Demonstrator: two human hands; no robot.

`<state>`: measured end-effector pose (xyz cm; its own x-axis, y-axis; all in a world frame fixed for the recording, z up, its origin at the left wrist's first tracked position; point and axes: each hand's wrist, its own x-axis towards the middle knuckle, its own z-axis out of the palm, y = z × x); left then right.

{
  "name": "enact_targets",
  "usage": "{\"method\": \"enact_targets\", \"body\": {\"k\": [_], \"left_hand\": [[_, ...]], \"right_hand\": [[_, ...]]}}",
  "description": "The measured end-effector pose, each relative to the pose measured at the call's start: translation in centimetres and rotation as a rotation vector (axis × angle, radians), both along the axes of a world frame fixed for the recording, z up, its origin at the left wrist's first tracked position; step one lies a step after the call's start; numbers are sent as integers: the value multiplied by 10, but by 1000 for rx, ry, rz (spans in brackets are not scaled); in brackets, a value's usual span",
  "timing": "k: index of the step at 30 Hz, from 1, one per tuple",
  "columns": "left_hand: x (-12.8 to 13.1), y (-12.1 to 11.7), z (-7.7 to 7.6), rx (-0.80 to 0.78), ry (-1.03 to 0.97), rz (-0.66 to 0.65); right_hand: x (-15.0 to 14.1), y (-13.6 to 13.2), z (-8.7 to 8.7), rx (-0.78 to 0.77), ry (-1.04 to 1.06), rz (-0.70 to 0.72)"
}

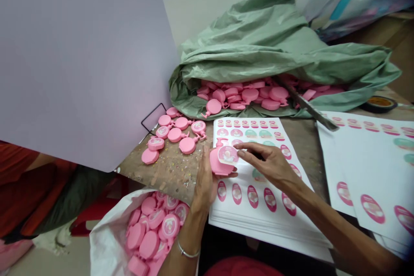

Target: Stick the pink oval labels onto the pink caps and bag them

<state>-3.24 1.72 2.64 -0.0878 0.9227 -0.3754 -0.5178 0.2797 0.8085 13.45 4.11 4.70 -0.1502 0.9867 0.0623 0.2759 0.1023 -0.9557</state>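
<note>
My left hand (204, 181) grips a flat, round pink plastic pump bottle (217, 164) from below. A round printed sticker label (228, 155) lies on the bottle's face. My right hand (267, 164) pinches the label's edge between thumb and fingers. Beneath my right hand lies a stack of white sticker sheets (255, 198) with oval pink labels. Several labelled pink bottles (170, 226) fill a white sack (108, 241) below my left wrist. Several more pink bottles (177, 131) lie on the stained wooden tabletop (171, 177).
A green plastic bag (258, 51) holds a heap of pink bottles (239, 95) at the back. A metal blade (307, 103) rests on its edge. More label sheets (365, 168) lie to the right, beyond them a tape roll (379, 103). A lavender board (80, 64) blocks the left.
</note>
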Motion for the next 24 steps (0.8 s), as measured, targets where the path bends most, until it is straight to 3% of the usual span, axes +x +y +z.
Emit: {"method": "enact_targets", "body": {"k": [9, 24], "left_hand": [[13, -1, 10, 21, -32, -80], [14, -1, 13, 17, -10, -41]], "right_hand": [[-4, -12, 7, 72, -33, -43], [-7, -11, 8, 74, -18, -59]]}}
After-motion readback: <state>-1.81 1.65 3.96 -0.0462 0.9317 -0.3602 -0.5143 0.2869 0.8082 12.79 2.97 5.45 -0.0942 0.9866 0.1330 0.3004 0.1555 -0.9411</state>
